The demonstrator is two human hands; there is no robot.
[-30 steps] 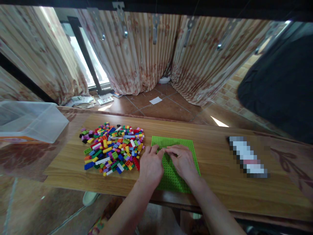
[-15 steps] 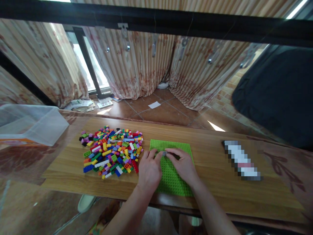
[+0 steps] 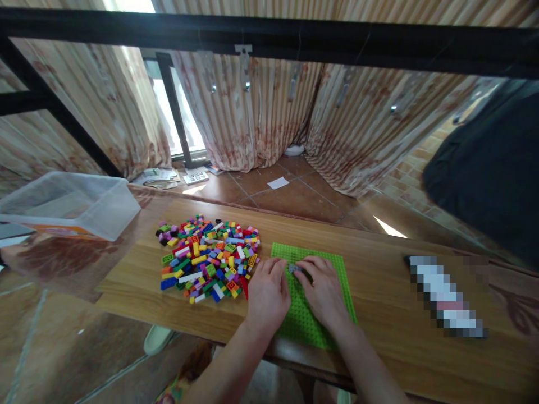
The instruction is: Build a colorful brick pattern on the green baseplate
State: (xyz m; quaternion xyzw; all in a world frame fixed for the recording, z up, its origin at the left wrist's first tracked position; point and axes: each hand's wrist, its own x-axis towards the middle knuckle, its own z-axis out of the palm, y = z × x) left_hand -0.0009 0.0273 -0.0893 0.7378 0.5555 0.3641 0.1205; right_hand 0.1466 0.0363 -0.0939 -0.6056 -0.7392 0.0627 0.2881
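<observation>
A green studded baseplate (image 3: 332,272) lies flat on the wooden table (image 3: 391,314) in front of me. My left hand (image 3: 267,294) rests on the plate's left edge with its fingers curled forward. My right hand (image 3: 322,289) lies on the plate beside it, fingertips pinched on a small grey brick (image 3: 293,269) that sits on the plate's studs. A heap of many small coloured bricks (image 3: 208,258) lies on the table just left of my left hand.
A clear plastic box (image 3: 71,205) stands at the table's far left. A blurred-out long object (image 3: 446,297) lies on the right part of the table. Curtains, a tiled floor and a black bar fill the background.
The camera has shifted, so the whole scene sits further right and lower. Both hands stay together on the plate; the grey brick now shows between their fingertips.
</observation>
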